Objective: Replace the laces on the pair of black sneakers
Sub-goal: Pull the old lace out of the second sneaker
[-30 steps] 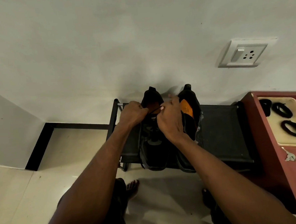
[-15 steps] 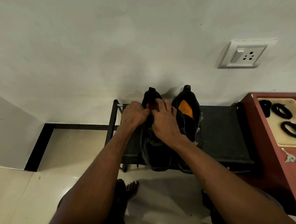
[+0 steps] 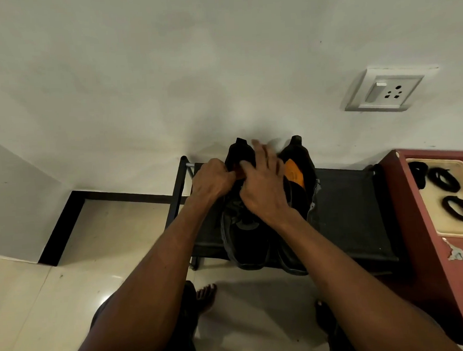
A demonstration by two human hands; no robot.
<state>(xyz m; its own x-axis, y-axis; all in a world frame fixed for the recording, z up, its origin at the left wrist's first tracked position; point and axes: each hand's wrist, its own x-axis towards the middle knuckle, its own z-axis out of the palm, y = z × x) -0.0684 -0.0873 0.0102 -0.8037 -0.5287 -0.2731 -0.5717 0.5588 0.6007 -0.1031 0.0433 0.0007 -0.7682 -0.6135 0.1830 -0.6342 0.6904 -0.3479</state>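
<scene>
Two black sneakers stand side by side on a low black shoe rack (image 3: 346, 209), toes toward me. The left sneaker (image 3: 245, 237) has its opening under both my hands. My left hand (image 3: 211, 180) is curled at that shoe's left collar and grips it. My right hand (image 3: 263, 189) lies over the shoe's tongue area with its fingers spread and stretched toward the heel. The right sneaker (image 3: 298, 171) shows an orange insole. Whether a lace is between my fingers is hidden.
A red-brown cabinet (image 3: 429, 244) stands to the right, bearing a beige tray (image 3: 444, 224) with three coiled black laces (image 3: 461, 208). A key (image 3: 456, 253) lies on the cabinet. A wall socket (image 3: 388, 91) is above. My bare foot (image 3: 206, 296) is on the tiled floor.
My right hand has moved from a pinch at the shoe's tongue to spread, stretched fingers reaching toward the heel. My left hand has stayed at the collar.
</scene>
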